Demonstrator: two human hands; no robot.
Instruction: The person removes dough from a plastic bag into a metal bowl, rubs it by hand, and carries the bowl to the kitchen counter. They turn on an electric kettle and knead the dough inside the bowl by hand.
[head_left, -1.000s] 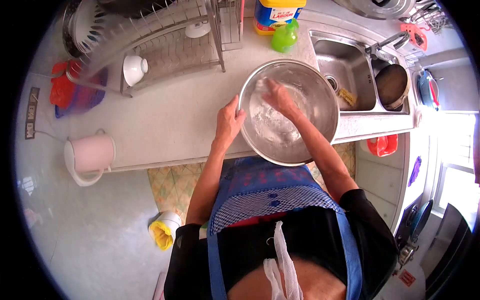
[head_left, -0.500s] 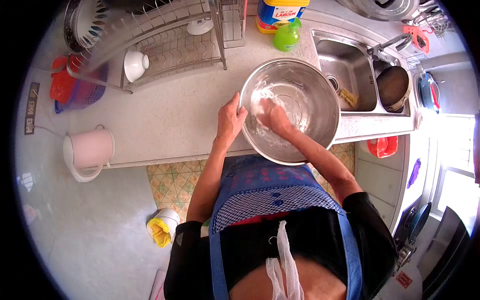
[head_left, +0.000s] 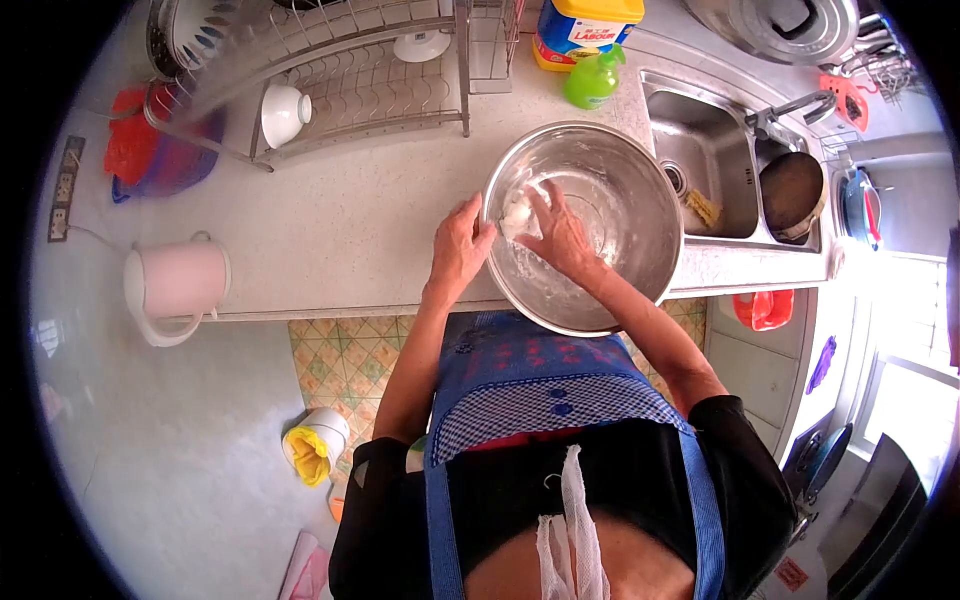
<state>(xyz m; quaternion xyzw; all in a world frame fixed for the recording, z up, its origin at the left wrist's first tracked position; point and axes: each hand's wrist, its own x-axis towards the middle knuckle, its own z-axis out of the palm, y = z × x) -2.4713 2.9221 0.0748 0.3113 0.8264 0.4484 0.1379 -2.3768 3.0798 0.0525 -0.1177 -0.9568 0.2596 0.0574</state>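
A large stainless steel mixing bowl [head_left: 635,190] sits at the front edge of the counter. My left hand [head_left: 460,250] grips its left rim, thumb against the edge. Inside the bowl, my right hand [head_left: 562,240] has its fingers spread apart beside a small white lump of dough [head_left: 516,216] near the left wall. Whether the fingertips touch the lump is hard to tell. White floury smears cling to the bowl's inner wall and bottom.
Right of the bowl is a steel sink [head_left: 715,150] with a yellow scrubber [head_left: 704,208] and a dark pan [head_left: 790,190]. Behind stand a green pump bottle [head_left: 594,82] and a yellow-blue tub [head_left: 585,30]. A dish rack [head_left: 350,125] and pink kettle [head_left: 180,280] are left.
My right hand has gone from bunched fingers in the flour to spread fingers, and the white lump now shows. My left hand stays on the rim. The view has shifted slightly.
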